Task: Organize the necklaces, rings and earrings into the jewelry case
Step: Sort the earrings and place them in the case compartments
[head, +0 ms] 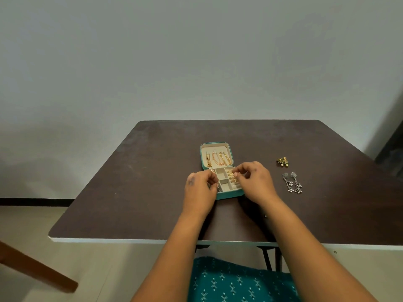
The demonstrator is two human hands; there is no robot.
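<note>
A small teal jewelry case (pixel 231 195) lies open in the middle of the dark table. Gold necklaces (pixel 220 159) hang in its raised lid. Several gold rings (pixel 231 175) sit in the slots at the tray's right side. My left hand (pixel 199 188) hovers over the tray's left compartments with curled fingers pinching a small silver piece, mostly hidden. My right hand (pixel 254 180) is over the tray's right edge, thumb and forefinger pinched together at the ring slots; what they hold is too small to tell. A silver drop earring pair (pixel 293 183) and a gold-green earring pair (pixel 283 161) lie to the right on the table.
The brown table (pixel 152 192) has a white front edge near my lap. A wooden bar (pixel 37 267) crosses the floor at lower left. A plain wall stands behind the table.
</note>
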